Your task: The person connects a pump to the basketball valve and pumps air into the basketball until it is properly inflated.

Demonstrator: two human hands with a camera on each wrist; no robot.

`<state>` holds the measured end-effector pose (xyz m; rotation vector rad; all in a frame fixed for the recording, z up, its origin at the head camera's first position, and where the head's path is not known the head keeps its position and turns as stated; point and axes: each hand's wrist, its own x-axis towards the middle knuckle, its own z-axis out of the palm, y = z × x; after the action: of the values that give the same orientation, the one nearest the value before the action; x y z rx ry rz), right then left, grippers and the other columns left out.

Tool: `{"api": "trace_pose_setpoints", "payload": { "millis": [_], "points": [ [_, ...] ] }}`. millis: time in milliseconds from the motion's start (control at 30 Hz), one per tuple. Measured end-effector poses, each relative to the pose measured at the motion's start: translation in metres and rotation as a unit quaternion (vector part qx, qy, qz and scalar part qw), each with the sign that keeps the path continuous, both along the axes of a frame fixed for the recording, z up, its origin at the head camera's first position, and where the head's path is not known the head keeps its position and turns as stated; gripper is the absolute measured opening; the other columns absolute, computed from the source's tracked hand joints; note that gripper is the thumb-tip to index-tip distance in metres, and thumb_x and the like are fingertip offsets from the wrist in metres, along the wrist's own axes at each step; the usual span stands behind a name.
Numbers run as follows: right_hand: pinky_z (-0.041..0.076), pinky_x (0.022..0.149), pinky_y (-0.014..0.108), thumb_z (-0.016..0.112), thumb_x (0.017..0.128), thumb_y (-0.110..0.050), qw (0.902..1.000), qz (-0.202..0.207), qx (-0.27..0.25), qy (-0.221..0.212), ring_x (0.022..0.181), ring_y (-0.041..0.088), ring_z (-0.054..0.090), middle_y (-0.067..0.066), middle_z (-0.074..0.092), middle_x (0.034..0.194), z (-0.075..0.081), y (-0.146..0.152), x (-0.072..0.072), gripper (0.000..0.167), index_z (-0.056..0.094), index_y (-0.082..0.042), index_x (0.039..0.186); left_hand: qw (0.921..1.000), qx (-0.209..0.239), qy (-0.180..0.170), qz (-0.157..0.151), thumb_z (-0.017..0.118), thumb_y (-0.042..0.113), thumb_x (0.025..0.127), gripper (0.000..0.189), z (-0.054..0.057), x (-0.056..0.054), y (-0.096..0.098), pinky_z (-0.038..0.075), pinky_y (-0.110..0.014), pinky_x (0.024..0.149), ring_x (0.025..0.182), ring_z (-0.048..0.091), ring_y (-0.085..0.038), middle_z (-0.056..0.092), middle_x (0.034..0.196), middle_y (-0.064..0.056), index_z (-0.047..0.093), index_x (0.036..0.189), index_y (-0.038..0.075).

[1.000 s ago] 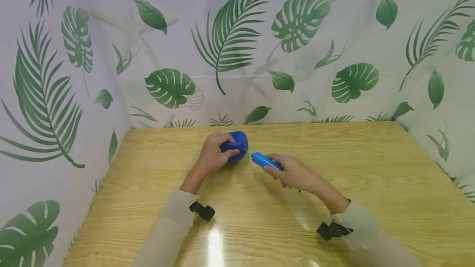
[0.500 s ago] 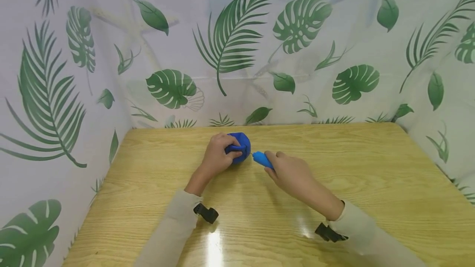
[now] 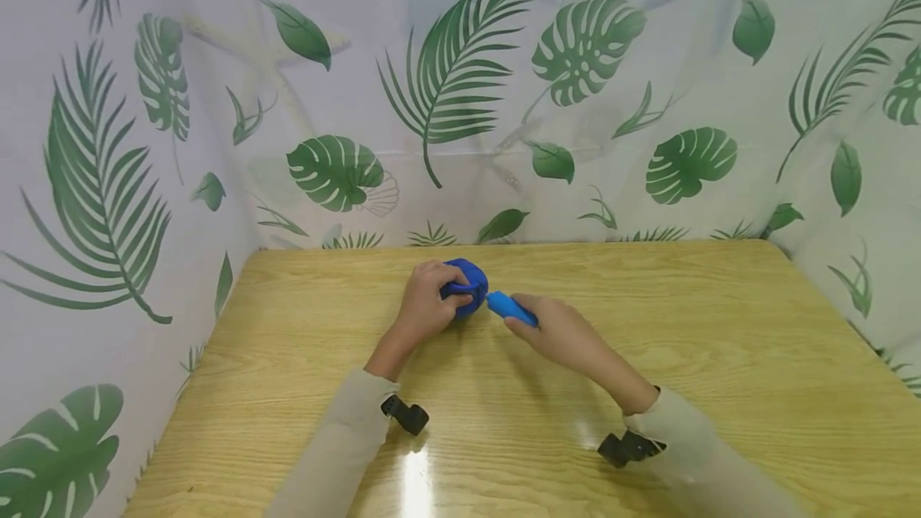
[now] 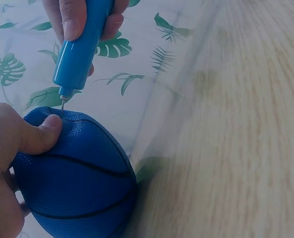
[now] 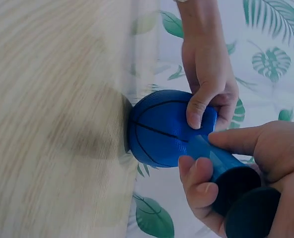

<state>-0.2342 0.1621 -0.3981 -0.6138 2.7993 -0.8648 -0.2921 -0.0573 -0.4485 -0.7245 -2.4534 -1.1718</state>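
A small blue basketball (image 4: 87, 168) with black seams rests on the table, its upper part dented and under-inflated. My left hand (image 3: 423, 300) grips the dented part, the thumb (image 4: 43, 136) pressing on the surface. My right hand (image 3: 568, 332) holds a blue hand pump (image 3: 511, 308) tilted toward the ball. In the left wrist view, a thin metal needle (image 4: 63, 106) runs from the pump's end to the ball beside my left thumb. How deep its tip sits cannot be seen. A black round end (image 5: 236, 188) of the pump shows in the right wrist view.
The light wood table (image 3: 683, 326) extends around both hands. White cloth (image 3: 460, 206) printed with green leaves hangs behind the table and at both sides. A black strap device (image 3: 406, 414) sits on each wrist.
My left hand and the basketball have shifted slightly to the right. The pump's end is closer to the ball, and less needle shows between them. My right hand has moved slightly left.
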Motion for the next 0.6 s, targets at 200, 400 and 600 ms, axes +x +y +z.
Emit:
{"api": "trace_pose_setpoints", "payload": {
  "millis": [200,400,600],
  "points": [
    [0.039,0.044,0.023,0.053,0.107,-0.020,0.9901,0.022,-0.092,-0.103,0.048,0.013,0.046,0.006,0.056,0.074,-0.003,0.007,-0.013,0.021,0.064,-0.004,0.101,0.9995,0.018,-0.026,-0.002,0.083,0.007,0.083,0.009,-0.002,-0.001,-0.002,0.042,-0.055,0.108,0.100,0.067,-0.032,0.074,0.090,-0.012,0.075,0.084,0.004],
    [0.041,0.044,0.025,0.051,0.108,-0.022,0.9717,0.025,-0.160,-0.172,0.049,0.012,0.048,0.012,0.059,0.078,-0.005,0.008,-0.019,0.027,0.063,-0.001,0.096,0.9991,0.030,-0.031,-0.001,0.084,0.006,0.083,0.010,-0.004,0.000,-0.001,0.041,-0.057,0.109,0.098,0.067,-0.034,0.075,0.090,-0.014,0.075,0.084,0.002],
    [0.043,0.046,0.025,0.051,0.108,-0.027,0.9515,0.008,-0.203,-0.231,0.051,0.011,0.051,0.007,0.060,0.078,-0.010,0.010,-0.025,0.033,0.064,0.002,0.105,0.9997,0.025,-0.005,-0.003,0.084,0.006,0.082,0.010,-0.005,0.000,0.002,0.042,-0.056,0.107,0.096,0.068,-0.032,0.075,0.087,-0.012,0.076,0.082,0.001]
  ]
}}
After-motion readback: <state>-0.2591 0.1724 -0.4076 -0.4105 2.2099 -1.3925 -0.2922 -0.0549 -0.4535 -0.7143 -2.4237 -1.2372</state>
